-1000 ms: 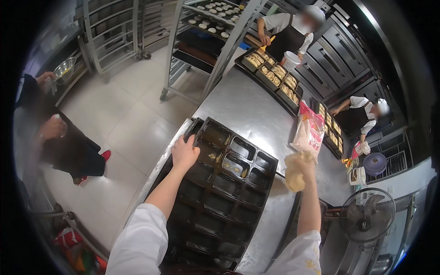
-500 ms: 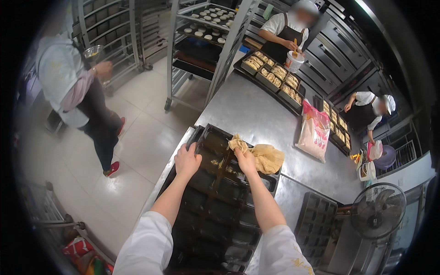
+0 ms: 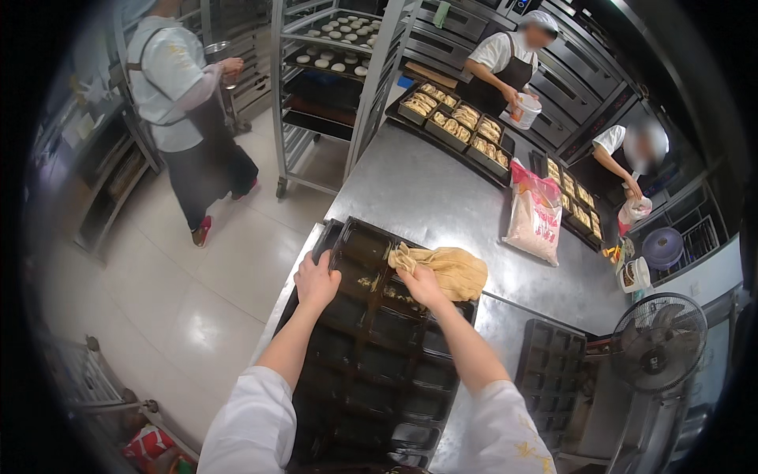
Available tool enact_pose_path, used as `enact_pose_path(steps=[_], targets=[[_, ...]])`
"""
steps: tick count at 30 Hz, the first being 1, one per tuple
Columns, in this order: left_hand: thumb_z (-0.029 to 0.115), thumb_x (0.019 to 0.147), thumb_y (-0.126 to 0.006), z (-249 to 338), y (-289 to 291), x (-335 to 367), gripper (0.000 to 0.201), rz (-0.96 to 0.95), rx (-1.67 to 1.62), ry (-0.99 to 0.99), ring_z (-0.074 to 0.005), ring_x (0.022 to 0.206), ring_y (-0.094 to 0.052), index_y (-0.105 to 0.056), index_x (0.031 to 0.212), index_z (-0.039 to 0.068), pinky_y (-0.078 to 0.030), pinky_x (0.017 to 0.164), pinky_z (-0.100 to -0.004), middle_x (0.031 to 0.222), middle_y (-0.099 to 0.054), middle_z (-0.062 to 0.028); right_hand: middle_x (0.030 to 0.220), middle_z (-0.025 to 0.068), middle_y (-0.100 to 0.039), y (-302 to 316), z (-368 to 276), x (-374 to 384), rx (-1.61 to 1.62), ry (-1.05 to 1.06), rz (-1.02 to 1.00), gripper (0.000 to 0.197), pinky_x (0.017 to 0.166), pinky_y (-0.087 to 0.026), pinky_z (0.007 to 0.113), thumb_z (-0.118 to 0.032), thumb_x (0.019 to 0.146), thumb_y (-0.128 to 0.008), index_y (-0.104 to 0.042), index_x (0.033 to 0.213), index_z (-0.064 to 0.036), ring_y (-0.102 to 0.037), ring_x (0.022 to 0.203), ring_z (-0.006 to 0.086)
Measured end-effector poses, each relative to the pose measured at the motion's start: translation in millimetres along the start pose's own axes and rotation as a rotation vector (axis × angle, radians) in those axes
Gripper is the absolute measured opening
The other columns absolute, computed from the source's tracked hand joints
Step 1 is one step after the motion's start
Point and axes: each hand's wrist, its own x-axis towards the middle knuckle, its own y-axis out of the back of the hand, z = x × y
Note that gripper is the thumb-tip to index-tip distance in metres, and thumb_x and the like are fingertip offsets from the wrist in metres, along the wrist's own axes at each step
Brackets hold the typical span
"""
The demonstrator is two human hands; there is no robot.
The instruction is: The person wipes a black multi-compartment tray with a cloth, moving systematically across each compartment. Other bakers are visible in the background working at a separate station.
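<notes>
A large dark baking tray (image 3: 377,347) with rows of rectangular moulds lies on the steel table in front of me. My left hand (image 3: 317,283) grips its left rim, fingers bent over the edge. In my right hand (image 3: 421,284) is a tan cleaning cloth (image 3: 452,270), bunched up over the far right part of the tray. Pale crumbs (image 3: 366,282) lie in the far moulds, between my hands and just below the cloth.
Past the tray, a flour bag (image 3: 532,221) stands on the steel table (image 3: 403,188), near dough-filled tins (image 3: 452,126). A second mould tray (image 3: 549,379) and a fan (image 3: 659,343) are at right. A wheeled rack (image 3: 363,118) stands far left. Three co-workers are nearby.
The cloth has spread and shifted slightly on the tray with my right hand. My left hand stays on the rim. The co-worker at left has walked farther away, carrying a metal bowl.
</notes>
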Motion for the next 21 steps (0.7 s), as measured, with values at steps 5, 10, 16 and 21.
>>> enact_pose_path(steps=[5,10,16,21], targets=[[0.024,0.077,-0.054,-4.6,3.4,-0.3,0.049,-0.048,-0.029,0.019,-0.0358,0.113,-0.047,-0.048,0.125,0.013,-0.04,0.09,-0.0501,0.128,-0.044,-0.0204,0.076,0.0159,-0.062,-20.5,5.5,13.2,0.12,-0.006,0.087,0.032,0.069,-0.046,0.04,-0.034,0.087,-0.053,-0.061,0.088,-0.003,-0.059,0.077,0.0323],[0.024,0.077,-0.054,-6.1,1.1,0.2,0.048,0.039,0.003,-0.028,-0.036,0.108,-0.05,-0.05,0.123,0.012,-0.043,0.087,-0.0489,0.125,-0.046,-0.0201,0.083,0.0196,-0.064,0.9,-6.9,10.5,-0.333,0.059,0.043,0.036,0.082,-0.043,0.045,-0.037,0.084,-0.052,-0.064,0.085,-0.0029,-0.06,0.082,0.0353],[0.024,0.076,-0.054,-3.4,-1.5,-1.4,0.046,0.038,-0.061,-0.038,-0.0362,0.11,-0.049,-0.052,0.121,0.011,-0.041,0.088,-0.0506,0.126,-0.045,-0.0211,0.084,0.0102,-0.066,37.1,9.1,-17.8,-0.777,0.29,0.0,0.034,0.094,-0.034,0.038,-0.037,0.083,-0.051,-0.067,0.083,-0.0072,-0.053,0.101,0.0263],[0.024,0.077,-0.053,-10.1,4.1,-0.9,0.048,-0.013,-0.035,0.016,-0.0347,0.111,-0.049,-0.049,0.123,0.012,-0.041,0.088,-0.0509,0.125,-0.046,-0.0193,0.09,0.0078,-0.067,92.1,-65.2,-1.6,-1.151,0.111,-0.391,0.026,0.088,-0.039,0.039,-0.03,0.082,-0.051,-0.068,0.088,-0.0107,-0.056,0.095,0.0252]])
